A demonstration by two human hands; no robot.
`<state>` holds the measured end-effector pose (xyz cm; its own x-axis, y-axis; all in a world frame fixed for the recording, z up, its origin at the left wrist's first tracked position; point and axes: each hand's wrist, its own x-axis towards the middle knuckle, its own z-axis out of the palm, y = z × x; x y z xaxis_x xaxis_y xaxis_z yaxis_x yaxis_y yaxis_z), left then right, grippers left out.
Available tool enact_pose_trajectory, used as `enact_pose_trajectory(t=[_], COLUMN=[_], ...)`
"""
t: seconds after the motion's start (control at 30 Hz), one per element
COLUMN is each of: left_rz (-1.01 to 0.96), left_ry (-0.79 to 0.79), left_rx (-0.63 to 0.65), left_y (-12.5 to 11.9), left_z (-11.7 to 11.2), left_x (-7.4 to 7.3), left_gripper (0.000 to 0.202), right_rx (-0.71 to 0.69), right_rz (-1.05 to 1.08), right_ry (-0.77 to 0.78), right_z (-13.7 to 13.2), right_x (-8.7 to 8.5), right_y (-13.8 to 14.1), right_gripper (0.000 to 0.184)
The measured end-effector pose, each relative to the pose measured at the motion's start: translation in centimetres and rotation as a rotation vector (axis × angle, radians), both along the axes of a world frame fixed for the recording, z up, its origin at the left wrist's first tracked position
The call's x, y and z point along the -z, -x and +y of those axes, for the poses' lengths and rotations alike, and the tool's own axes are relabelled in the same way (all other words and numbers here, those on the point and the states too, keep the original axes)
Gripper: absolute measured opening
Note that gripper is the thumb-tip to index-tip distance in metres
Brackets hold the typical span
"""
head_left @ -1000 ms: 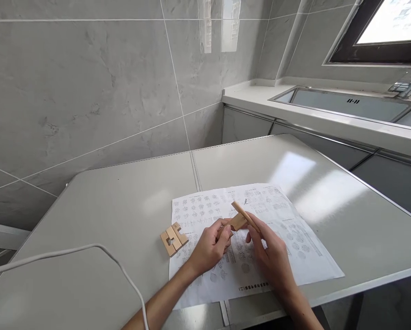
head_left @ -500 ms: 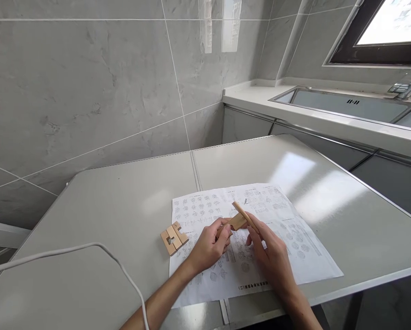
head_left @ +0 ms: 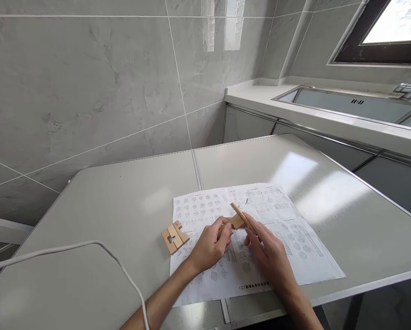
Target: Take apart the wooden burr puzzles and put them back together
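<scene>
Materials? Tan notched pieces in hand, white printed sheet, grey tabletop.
Tan notched pieces, held in left hand and right hand: probably bare light wood; matte, square-cut edges, grain too small to see. White printed sheet: thin matte paper, lies flat, grey diagrams. Grey tabletop: smooth, semi-gloss, bright reflections; laminate or coated board, cannot tell.

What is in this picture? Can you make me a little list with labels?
place: grey table beside a tiled wall, with a sink behind it
left hand: pinches a flat wooden piece
right hand: holds a thin wooden bar that crosses the flat piece
under the hands: printed paper sheet full of small diagrams
left of the paper: joined wooden blocks lying on the table, untouched
near edge: white cable curving across the table
</scene>
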<state>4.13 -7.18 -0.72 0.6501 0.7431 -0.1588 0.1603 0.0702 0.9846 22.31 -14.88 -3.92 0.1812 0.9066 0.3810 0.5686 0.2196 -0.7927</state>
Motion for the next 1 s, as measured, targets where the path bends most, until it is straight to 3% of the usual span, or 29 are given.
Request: enact_pose_trajectory(t=[0.63,1.0], left_rz=[0.067,0.091], left_ry=[-0.076,-0.074], left_rx=[0.009,0.042], left_y=[0.0,0.4], left_z=[0.0,0.7], left_x=[-1.2,-1.6], left_gripper=[0.036,0.035], right_rx=[-0.031,-0.03], right_rz=[0.02,-0.026], right_ry=[0.029,0.017], right_z=[-0.1,-0.1], right_x=[0.5,0.0], right_y=[-0.3,-0.3], right_gripper=[0.048,0.05])
